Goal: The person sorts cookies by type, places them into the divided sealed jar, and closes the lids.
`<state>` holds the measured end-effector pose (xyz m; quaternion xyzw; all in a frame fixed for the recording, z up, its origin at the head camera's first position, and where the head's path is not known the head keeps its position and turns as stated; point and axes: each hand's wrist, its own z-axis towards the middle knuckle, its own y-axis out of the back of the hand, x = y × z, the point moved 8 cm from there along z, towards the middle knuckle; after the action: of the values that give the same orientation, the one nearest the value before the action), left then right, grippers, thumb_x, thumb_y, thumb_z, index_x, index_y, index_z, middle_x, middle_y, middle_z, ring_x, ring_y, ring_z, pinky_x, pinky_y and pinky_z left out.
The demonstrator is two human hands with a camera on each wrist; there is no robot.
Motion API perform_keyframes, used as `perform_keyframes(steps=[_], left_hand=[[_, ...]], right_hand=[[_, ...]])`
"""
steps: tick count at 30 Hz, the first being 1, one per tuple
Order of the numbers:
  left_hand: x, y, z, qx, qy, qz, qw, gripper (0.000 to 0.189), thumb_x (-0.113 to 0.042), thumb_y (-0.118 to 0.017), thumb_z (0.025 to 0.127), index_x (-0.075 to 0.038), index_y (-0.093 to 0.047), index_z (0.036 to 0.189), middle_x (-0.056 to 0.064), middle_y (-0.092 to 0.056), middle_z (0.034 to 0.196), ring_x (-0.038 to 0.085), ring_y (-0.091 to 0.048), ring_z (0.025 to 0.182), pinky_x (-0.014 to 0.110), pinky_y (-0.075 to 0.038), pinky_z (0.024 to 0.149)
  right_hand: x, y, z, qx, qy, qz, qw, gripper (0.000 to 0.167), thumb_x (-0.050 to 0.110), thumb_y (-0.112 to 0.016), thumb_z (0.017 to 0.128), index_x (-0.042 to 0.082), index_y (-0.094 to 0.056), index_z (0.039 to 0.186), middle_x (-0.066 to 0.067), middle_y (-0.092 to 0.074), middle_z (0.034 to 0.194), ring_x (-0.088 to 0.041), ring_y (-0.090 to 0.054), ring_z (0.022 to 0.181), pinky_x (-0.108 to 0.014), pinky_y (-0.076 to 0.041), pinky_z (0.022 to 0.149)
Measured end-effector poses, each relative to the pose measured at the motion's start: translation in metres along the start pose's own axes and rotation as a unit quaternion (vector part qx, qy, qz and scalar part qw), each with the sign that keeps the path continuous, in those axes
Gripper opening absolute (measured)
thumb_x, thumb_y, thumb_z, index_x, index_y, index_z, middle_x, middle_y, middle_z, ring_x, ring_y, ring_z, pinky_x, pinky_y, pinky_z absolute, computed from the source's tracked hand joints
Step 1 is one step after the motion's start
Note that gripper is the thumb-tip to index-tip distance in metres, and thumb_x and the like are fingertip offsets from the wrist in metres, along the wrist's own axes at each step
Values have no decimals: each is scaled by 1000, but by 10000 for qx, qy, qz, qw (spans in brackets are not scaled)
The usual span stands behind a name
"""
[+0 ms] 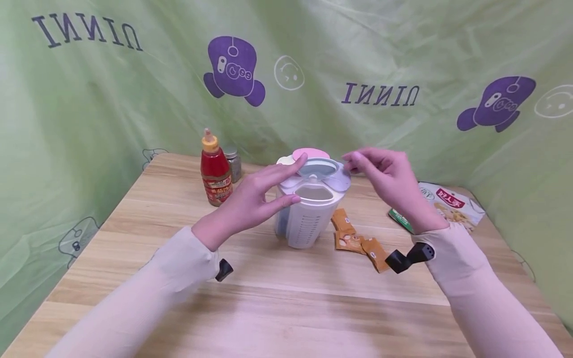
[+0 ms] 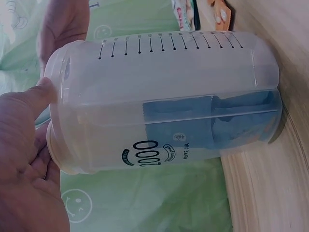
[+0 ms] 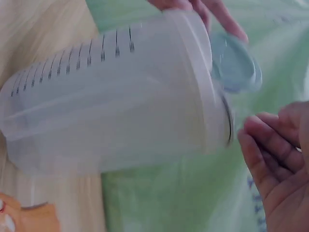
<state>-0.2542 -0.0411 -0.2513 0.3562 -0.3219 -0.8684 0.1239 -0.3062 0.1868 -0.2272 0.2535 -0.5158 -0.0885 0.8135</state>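
A clear storage canister (image 1: 309, 226) with measuring marks stands upright on the table. Its lid has pastel flaps; the grey-blue flap (image 1: 319, 170) is raised, baring an opening at the front. Blue packets (image 2: 181, 123) lie in one compartment, seen in the left wrist view. My left hand (image 1: 252, 196) holds the lid from the left, thumb at the front edge and fingers across the top. On the lid's right, my right hand (image 1: 387, 176) hovers with loosely bent fingers and nothing in them; the right wrist view has its fingertips (image 3: 251, 126) just off the lid.
Several orange sachets (image 1: 351, 241) lie right of the canister. A red sauce bottle (image 1: 217, 171) and a small metal-lidded jar (image 1: 234, 166) stand back left. At the right, a white food bag (image 1: 454, 204) lies beside a green packet (image 1: 400, 219). A green curtain (image 1: 313, 44) hangs behind.
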Motion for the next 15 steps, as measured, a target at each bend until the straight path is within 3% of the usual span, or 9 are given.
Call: perform_keyframes(steps=[3, 6, 10, 15], left_hand=[[1, 0, 0, 26, 52, -26, 10000, 75, -18, -81, 93, -12, -46, 159, 11, -62, 151, 25, -62, 138, 40, -53, 116], [1, -1, 0, 61, 97, -39, 9999, 75, -19, -81, 93, -13, -45, 159, 11, -62, 152, 25, -61, 138, 41, -53, 116], [1, -1, 0, 70, 158, -54, 9998, 75, -18, -80, 93, -14, -45, 159, 11, -62, 152, 25, -61, 139, 41, -53, 116], [2, -1, 0, 106, 219, -18, 9997, 75, -19, -80, 94, -14, -43, 160, 11, -61, 153, 26, -60, 140, 41, -52, 117]], right_hand=[[-25, 14, 0, -325, -469, 717, 9958, 24, 21, -62, 107, 2, -75, 115, 9, -79, 96, -3, -74, 91, -13, -60, 88], [-57, 18, -3, -288, -1250, 1164, 9849, 25, 18, -63, 106, 0, -70, 121, 13, -77, 96, -1, -73, 90, -12, -59, 88], [-95, 4, -9, 452, -1986, 558, 9774, 36, 17, -59, 107, -6, -59, 136, 14, -73, 101, 0, -70, 93, -16, -60, 90], [-127, -25, -15, 1394, -1794, -566, 9722, 39, 12, -64, 103, -12, -59, 133, -13, -72, 108, -11, -65, 92, -22, -60, 82]])
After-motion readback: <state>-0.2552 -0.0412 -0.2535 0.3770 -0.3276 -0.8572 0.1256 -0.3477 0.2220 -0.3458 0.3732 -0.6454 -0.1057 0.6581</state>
